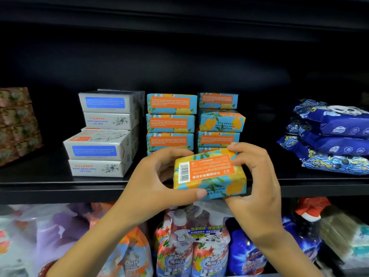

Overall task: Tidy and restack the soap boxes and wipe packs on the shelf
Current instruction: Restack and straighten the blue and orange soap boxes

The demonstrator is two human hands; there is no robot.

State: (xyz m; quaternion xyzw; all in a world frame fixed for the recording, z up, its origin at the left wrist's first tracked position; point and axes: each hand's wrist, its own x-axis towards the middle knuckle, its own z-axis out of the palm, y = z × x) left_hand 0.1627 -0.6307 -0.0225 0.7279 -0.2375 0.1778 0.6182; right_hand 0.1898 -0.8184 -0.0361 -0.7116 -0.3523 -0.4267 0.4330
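Both hands grip one orange-blue soap box (209, 174): left hand (157, 182) at its left end, right hand (253, 180) at its right. Box held in front of shelf (60, 186) edge.

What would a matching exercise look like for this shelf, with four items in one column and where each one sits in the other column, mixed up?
Items:
1. grey soap boxes
2. blue wipe packs
3. barcode soap box
4. detergent bottles

Places:
A. gripped by left hand and right hand
B. stacked at the right end of the shelf
C. below the shelf
D. stacked left of the orange-and-blue stacks

Pairs: 1-D, 2-B, 3-A, 4-C.
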